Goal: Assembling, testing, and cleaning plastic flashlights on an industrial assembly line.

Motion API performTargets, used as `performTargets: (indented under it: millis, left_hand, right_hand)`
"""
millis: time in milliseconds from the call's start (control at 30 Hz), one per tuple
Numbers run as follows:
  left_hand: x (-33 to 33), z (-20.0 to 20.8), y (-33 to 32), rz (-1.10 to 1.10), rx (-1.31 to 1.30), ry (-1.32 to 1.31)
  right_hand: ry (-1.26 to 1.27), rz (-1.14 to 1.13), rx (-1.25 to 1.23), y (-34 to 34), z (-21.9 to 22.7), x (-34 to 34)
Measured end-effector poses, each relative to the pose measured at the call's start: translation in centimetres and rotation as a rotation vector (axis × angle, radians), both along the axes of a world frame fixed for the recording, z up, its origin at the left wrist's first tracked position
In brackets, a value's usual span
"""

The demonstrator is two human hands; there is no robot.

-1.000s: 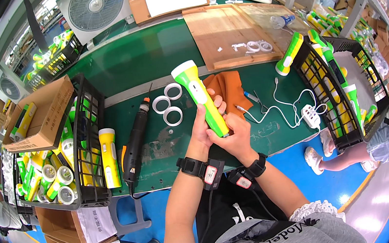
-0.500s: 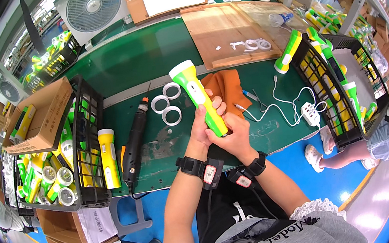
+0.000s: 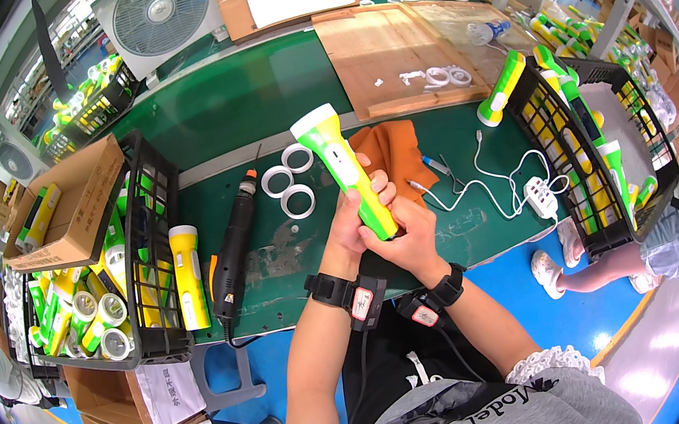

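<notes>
A green and yellow flashlight (image 3: 344,162) with a white head is held over the bench, its head pointing away to the far left. My left hand (image 3: 351,221) is closed around its body, with fingertips showing on the right side. Around the tail end, my right hand (image 3: 411,232) is closed too, thumb on the lower body. Several white rings (image 3: 298,202) lie left of the flashlight, and an orange cloth (image 3: 391,158) lies crumpled just beyond my hands. Further left rests a black electric screwdriver (image 3: 234,260), beside a yellow flashlight (image 3: 188,275) standing on the bench.
At the left, a black crate (image 3: 165,308) full of flashlights carries an open cardboard box (image 3: 73,204). Another black crate (image 3: 545,142) of flashlights stands right. A white USB hub (image 3: 540,198) with cables lies before it. A wooden board (image 3: 371,62) sits at the back.
Almost nothing differs. The flashlight's head has shifted very slightly to the left, and both hands keep their hold.
</notes>
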State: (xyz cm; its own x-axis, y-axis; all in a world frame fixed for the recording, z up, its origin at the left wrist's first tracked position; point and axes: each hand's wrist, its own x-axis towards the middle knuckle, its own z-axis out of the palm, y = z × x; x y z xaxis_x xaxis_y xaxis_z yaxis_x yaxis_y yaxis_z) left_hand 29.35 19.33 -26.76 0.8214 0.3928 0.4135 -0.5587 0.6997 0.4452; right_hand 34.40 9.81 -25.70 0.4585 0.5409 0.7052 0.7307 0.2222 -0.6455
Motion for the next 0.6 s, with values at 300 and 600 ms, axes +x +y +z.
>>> performTargets:
  millis: [300, 600]
  left_hand:
    - [0.16, -0.25, 0.13, -0.032, -0.026, -0.026]
    - [0.23, -0.24, -0.15, 0.036, -0.09, 0.033]
  right_hand:
    - [-0.011, -0.004, -0.005, 0.06, -0.13, -0.07]
    - [-0.05, 0.011, 0.004, 0.04, -0.3, 0.16]
